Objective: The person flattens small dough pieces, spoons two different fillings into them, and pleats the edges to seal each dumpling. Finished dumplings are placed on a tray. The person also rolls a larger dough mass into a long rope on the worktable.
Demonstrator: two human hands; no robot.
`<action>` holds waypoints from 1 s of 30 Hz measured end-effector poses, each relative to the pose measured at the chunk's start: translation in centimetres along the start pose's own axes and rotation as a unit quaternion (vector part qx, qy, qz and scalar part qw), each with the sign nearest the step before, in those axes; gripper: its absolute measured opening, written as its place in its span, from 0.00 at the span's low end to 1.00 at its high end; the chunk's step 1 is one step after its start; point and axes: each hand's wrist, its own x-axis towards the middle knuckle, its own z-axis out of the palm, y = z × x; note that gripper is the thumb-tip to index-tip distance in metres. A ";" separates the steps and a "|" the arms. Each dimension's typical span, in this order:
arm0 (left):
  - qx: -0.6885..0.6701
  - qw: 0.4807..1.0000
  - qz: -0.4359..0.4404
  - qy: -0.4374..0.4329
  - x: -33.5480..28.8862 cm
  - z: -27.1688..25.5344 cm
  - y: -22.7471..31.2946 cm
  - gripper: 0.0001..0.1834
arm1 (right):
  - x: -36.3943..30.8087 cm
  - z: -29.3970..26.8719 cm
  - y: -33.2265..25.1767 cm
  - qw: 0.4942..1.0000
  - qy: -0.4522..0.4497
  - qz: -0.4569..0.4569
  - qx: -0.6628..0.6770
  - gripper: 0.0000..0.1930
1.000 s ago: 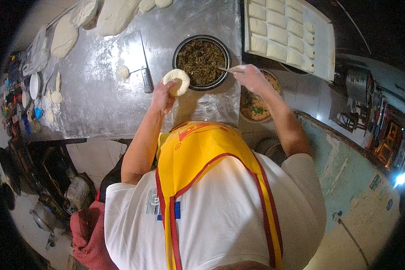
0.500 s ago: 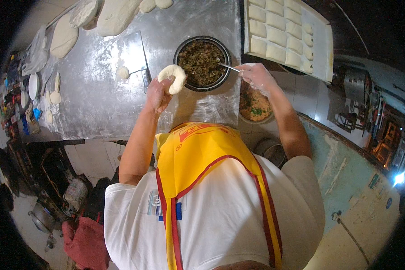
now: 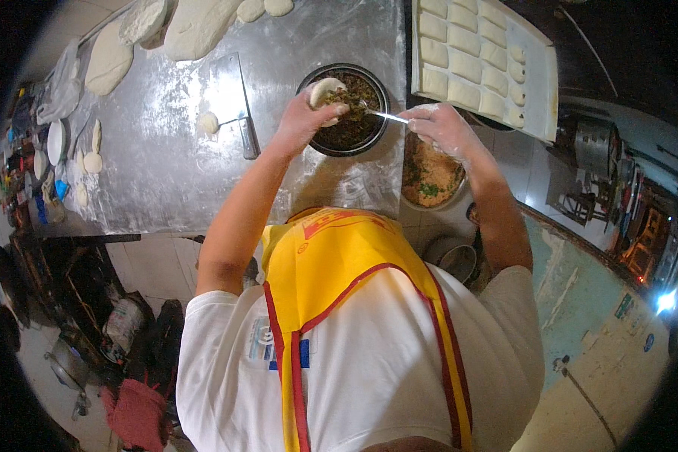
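Observation:
My left hand (image 3: 309, 120) cups a piece of dough (image 3: 325, 91) over the left part of a dark round bowl (image 3: 385, 114). Dark, chopped filling (image 3: 343, 96) lies against the dough. In my floury right hand (image 3: 438, 124) is the handle of a metal spoon (image 3: 388, 116). Its head reaches into the filling beside the dough, and part of it is hidden. Left of the bowl, a cleaver (image 3: 247, 135) lies flat on the metal table, with a small dough ball (image 3: 208, 123) next to it.
A tray (image 3: 539, 98) of flattened dough pieces stands at the far right. Below it sits a pot of orange-brown filling with greens (image 3: 433, 177). Large dough slabs (image 3: 109, 64) line the far left of the floured table (image 3: 166, 173). Small dough pieces (image 3: 93, 162) lie at the left.
My left hand has moved right and away from me, bringing the dough over the bowl. Filling now sits against the dough, by the spoon. My right hand stays nearly in place.

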 end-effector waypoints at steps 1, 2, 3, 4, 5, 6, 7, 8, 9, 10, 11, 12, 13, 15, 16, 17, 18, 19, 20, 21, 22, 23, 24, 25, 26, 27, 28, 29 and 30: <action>0.040 0.999 0.033 -0.005 0.4 0.6 -0.1 0.30 | 0.0 0.2 -0.3 1.000 0.001 -0.009 -0.026 0.16; 0.081 0.995 0.065 -0.012 0.6 1.1 -0.3 0.32 | 0.1 0.4 -0.7 0.998 0.009 -0.027 -0.051 0.16; 0.073 0.995 0.070 0.007 0.8 1.8 -0.5 0.32 | 0.1 0.6 -0.9 0.992 0.035 -0.067 -0.097 0.16; 0.092 0.991 0.088 0.029 1.0 2.1 -0.6 0.31 | 0.0 0.8 -1.2 0.981 0.068 -0.117 -0.141 0.16; 0.114 0.987 0.099 0.047 1.1 2.6 -0.8 0.30 | 0.0 1.1 -1.5 0.964 0.099 -0.166 -0.185 0.16; 0.135 0.982 0.111 0.068 1.2 2.8 -0.9 0.29 | -0.2 1.3 -1.8 0.962 0.097 -0.152 -0.202 0.15; 0.093 0.990 0.084 0.065 1.3 3.0 -1.0 0.28 | -0.3 1.6 -2.1 0.961 0.095 -0.139 -0.220 0.15; 0.049 0.995 0.057 0.066 1.3 3.1 -1.0 0.26 | -0.4 1.8 -2.4 0.956 0.103 -0.135 -0.238 0.15; 0.011 0.997 0.035 0.066 1.4 3.1 -1.0 0.25 | -0.6 2.0 -2.7 0.952 0.102 -0.137 -0.256 0.14; 0.011 0.996 0.043 0.076 1.5 3.0 -1.0 0.24 | -0.8 2.1 -3.1 0.944 0.113 -0.147 -0.274 0.14; 0.015 0.995 0.056 0.085 1.6 2.9 -0.9 0.22 | -1.0 2.1 -3.4 0.934 0.125 -0.166 -0.289 0.13; 0.025 0.992 0.071 0.097 1.7 2.7 -0.8 0.21 | -1.2 2.1 -3.6 0.928 0.133 -0.165 -0.307 0.13; 0.003 0.993 0.062 0.100 1.8 2.6 -0.8 0.20 | -1.4 2.0 -3.8 0.920 0.143 -0.172 -0.323 0.12; -0.032 0.992 0.050 0.115 1.9 2.3 -0.6 0.19 | -1.8 1.7 -3.8 0.914 0.153 -0.152 -0.345 0.12; -0.044 0.991 0.039 0.122 1.9 2.1 -0.5 0.19 | -2.0 1.4 -3.6 0.915 0.153 -0.125 -0.351 0.13; -0.046 0.991 0.038 0.122 2.0 1.9 -0.5 0.17 | -2.0 1.3 -3.2 0.912 0.157 -0.124 -0.358 0.14; -0.107 0.987 0.016 0.116 2.0 1.7 -0.4 0.17 | -1.8 1.2 -2.6 0.915 0.164 -0.112 -0.352 0.14; -0.157 0.981 -0.006 0.113 2.0 1.6 -0.4 0.16 | -1.6 1.3 -1.9 0.914 0.175 -0.125 -0.345 0.13; -0.208 0.972 -0.027 0.110 2.0 1.5 -0.3 0.16 | -1.1 1.5 -1.1 0.912 0.186 -0.139 -0.338 0.13; -0.234 0.967 -0.019 0.104 2.1 1.5 -0.2 0.15 | -0.4 1.9 -0.2 0.910 0.180 -0.128 -0.350 0.12; -0.250 0.964 -0.019 0.092 2.1 1.5 -0.1 0.15 | 0.4 2.5 0.7 0.908 0.174 -0.117 -0.362 0.11; -0.263 0.961 -0.021 0.085 2.1 1.5 0.0 0.15 | 1.2 3.1 1.6 0.906 0.170 -0.091 -0.377 0.10; -0.277 0.957 -0.024 0.078 2.1 1.5 0.1 0.15 | 2.0 3.8 2.5 0.907 0.162 -0.103 -0.374 0.10; -0.284 0.955 -0.030 0.077 2.1 1.6 0.2 0.15 | 2.7 4.3 3.3 0.908 0.155 -0.099 -0.375 0.10; -0.292 0.953 -0.035 0.077 2.1 1.7 0.3 0.15 | 3.1 4.6 3.9 0.912 0.136 -0.103 -0.373 0.10; -0.304 0.950 -0.038 0.065 2.0 1.8 0.4 0.15 | 3.5 4.8 4.3 0.904 0.133 -0.103 -0.394 0.09; -0.299 0.950 -0.047 0.071 1.9 1.9 0.6 0.16 | 3.7 4.8 4.5 0.894 0.178 -0.163 -0.377 0.10; -0.297 0.951 -0.055 0.065 1.9 2.0 0.7 0.16 | 3.9 4.8 4.5 0.885 0.210 -0.204 -0.361 0.10; -0.293 0.952 -0.063 0.069 1.8 2.1 0.8 0.16 | 4.0 4.6 4.2 0.873 0.243 -0.245 -0.343 0.11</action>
